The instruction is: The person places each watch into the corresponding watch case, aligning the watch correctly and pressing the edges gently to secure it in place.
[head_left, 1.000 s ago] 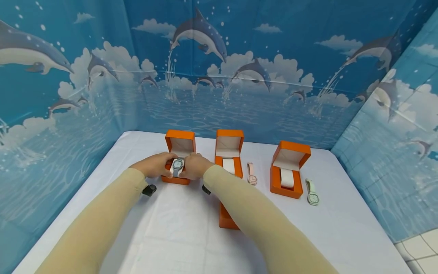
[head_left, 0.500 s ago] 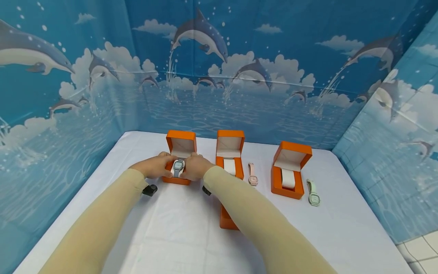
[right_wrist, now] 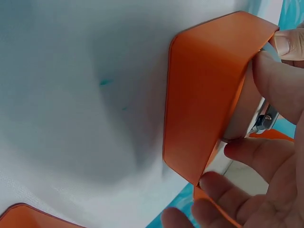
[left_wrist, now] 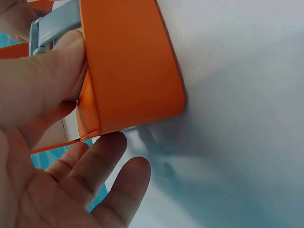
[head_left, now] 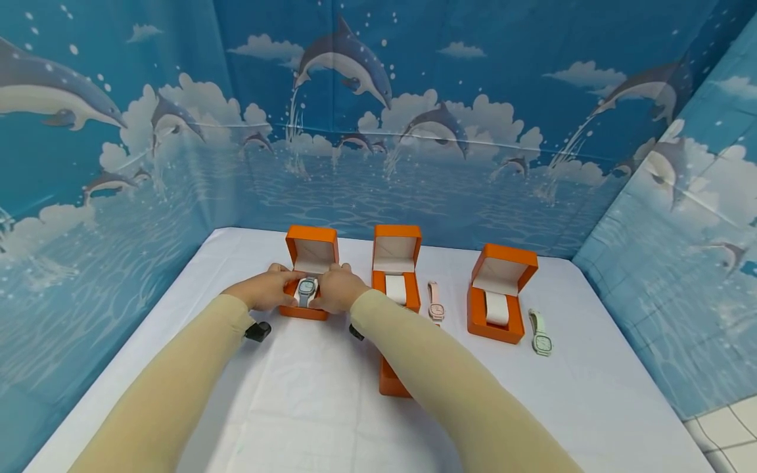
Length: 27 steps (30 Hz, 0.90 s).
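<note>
Just beside right grip [head_left: 339, 289], middle box [head_left: 412, 288]

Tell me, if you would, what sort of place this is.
Probably a makeshift work booth: dolphin-print sheets hang behind and beside a white-covered table bearing open orange watch boxes.

Curtained-off booth, room type beyond unclear: dolphin-print curtains [head_left: 331, 180] hang at back and both sides, white cloth-covered table [head_left: 296, 394] between them, patch of pale tiles [head_left: 724, 430] at lower right of head view.
</note>
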### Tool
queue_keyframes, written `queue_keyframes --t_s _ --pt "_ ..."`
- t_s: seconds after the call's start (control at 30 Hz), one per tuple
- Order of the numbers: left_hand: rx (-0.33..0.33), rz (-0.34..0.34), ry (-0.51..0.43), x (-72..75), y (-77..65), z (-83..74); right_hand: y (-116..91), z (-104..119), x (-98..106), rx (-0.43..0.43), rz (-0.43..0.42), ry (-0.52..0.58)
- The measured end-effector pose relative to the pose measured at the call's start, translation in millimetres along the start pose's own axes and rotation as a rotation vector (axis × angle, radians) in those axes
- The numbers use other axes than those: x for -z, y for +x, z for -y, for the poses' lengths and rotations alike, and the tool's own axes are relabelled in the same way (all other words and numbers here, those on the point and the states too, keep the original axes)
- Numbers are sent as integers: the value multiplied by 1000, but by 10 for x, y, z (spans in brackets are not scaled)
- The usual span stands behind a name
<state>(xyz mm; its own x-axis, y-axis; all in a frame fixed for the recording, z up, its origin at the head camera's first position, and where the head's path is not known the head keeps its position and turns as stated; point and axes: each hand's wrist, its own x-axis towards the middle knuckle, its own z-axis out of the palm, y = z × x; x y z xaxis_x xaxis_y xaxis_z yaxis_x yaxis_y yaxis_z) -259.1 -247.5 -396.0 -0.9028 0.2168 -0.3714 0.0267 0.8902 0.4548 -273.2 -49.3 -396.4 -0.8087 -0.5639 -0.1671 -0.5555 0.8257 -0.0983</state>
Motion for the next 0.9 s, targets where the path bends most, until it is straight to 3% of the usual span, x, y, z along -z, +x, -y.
queue_keyframes --t_s 0.43,0.7,0.9 --pt "11 -18 36 9 56 47 -41 40 28 -74 18 14" --pt "-5 -7 68 24 17 111 -5 56 23 -28 62 16" --pt "-27 -18 81 10 19 75 32 39 25 -54 75 37"
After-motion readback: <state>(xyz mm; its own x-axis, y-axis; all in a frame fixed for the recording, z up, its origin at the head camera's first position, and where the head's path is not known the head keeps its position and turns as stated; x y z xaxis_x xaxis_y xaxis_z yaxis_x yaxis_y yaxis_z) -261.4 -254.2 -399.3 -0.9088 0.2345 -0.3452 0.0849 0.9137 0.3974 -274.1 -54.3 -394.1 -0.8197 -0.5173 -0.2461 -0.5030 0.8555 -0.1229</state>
